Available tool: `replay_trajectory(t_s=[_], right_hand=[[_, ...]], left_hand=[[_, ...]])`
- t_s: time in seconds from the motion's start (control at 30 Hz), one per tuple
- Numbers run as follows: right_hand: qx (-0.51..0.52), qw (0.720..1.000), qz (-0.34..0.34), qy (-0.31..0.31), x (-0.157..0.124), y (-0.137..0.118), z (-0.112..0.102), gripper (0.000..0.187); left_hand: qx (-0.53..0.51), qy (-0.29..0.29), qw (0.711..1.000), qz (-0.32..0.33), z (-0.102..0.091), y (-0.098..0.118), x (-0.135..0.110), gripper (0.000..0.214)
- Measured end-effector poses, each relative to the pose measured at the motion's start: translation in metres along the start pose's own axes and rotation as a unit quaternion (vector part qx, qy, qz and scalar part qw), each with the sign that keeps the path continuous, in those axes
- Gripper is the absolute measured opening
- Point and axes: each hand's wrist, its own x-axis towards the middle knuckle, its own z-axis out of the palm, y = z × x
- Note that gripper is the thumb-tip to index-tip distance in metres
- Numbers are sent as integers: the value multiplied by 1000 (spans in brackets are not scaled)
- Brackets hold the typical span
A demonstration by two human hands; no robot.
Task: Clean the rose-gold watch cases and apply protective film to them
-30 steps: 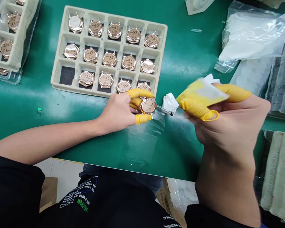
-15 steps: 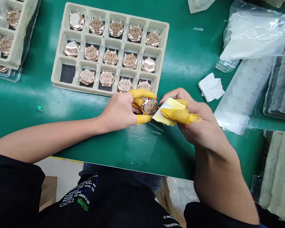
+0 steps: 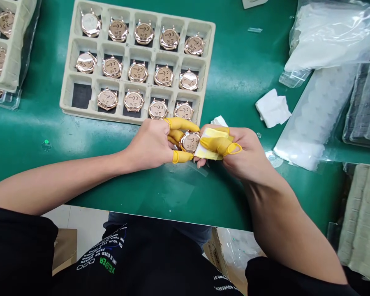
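Between the yellow-cotted fingertips of my left hand (image 3: 160, 142) is a rose-gold watch case (image 3: 189, 142), its printed back facing up. My right hand (image 3: 234, 150), also in yellow finger cots, pinches a folded yellow-and-white wiping cloth (image 3: 208, 153) against the right edge of that case. Just beyond my hands lies a pale moulded tray (image 3: 135, 84) holding rows of similar watch cases, backs up. Its near-left compartment shows only a dark pad (image 3: 82, 95). My right fingers partly hide the held case's right side.
A second tray of watch cases (image 3: 10, 84) stands at the left. To the right lie a crumpled white cloth (image 3: 273, 108), clear plastic bags (image 3: 329, 39) and a translucent sheet (image 3: 314, 119). Stacked pale trays (image 3: 362, 222) stand at the lower right of the green table.
My right hand has moved left and the cloth now overlaps the case's edge more closely. My left hand still holds the case. The whole view has shifted slightly.
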Motion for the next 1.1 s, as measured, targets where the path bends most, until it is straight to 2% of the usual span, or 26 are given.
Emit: replay_trajectory(t_s=[0.17, 0.27, 0.4, 0.57, 0.7, 0.8, 0.93, 1.1], right_hand=[[15, 999, 25, -20, 4, -10, -5, 44], [-17, 999, 11, -26, 3, -13, -4, 45], [-50, 998, -37, 7, 0, -8, 8, 38], [-13, 997, -58, 56, -4, 8, 20, 27], [-47, 991, -73, 105, -6, 18, 24, 30], [-94, 981, -85, 145, -8, 16, 28, 37], [-122, 978, -60, 161, -10, 11, 31, 34], [-46, 993, -4, 113, -5, 8, 19, 26]], left_hand=[[-2, 6, 1000, -12, 0, 3, 1, 56], [8, 15, 1000, -8, 0, 2, 1, 56], [68, 31, 997, 23, 0, 2, -1, 52], [141, 47, 987, 57, 1, 5, -6, 51], [149, 58, 984, 72, 3, 7, -7, 49], [148, 63, 985, 68, 3, 7, -6, 49], [128, 55, 990, 36, 2, 7, -4, 52], [76, 41, 996, 6, 1, 7, -4, 55]])
